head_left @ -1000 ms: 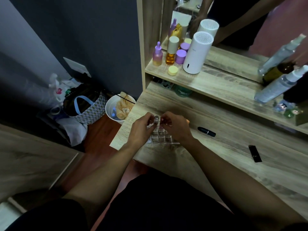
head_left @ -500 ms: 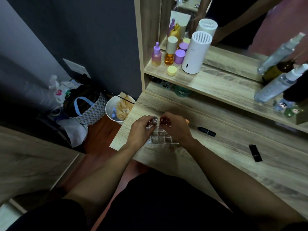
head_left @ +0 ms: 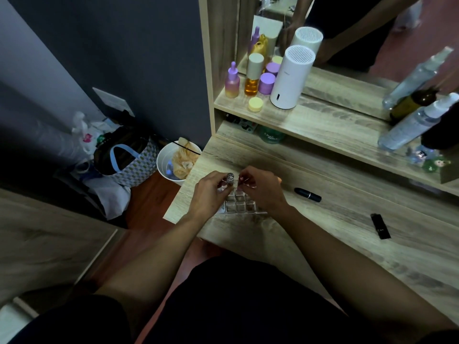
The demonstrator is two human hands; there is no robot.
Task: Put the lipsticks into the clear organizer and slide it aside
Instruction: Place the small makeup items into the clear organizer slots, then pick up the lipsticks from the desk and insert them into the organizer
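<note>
The clear organizer [head_left: 239,204], a grid of small square cells, sits near the front left corner of the wooden vanity top [head_left: 323,227]. My left hand [head_left: 210,192] grips an upright silver-capped lipstick [head_left: 229,178] over the organizer's far left cells. My right hand [head_left: 262,188] pinches a second lipstick with a red end [head_left: 241,179] right beside it. The far cells are hidden by my fingers. A black round lipstick [head_left: 307,194] lies on the top to the right, and a black square lipstick [head_left: 380,226] lies farther right.
A raised shelf [head_left: 323,125] behind holds coloured bottles [head_left: 252,75], a white cylinder [head_left: 290,78] and spray bottles [head_left: 417,122] before a mirror. Left of the vanity on the floor stand a white bin [head_left: 171,162] and a checked bag [head_left: 129,162]. The vanity's left edge lies close to my left hand.
Both hands stay over the organizer with the lipsticks between them; they have barely shifted, and the view has only drifted slightly.
</note>
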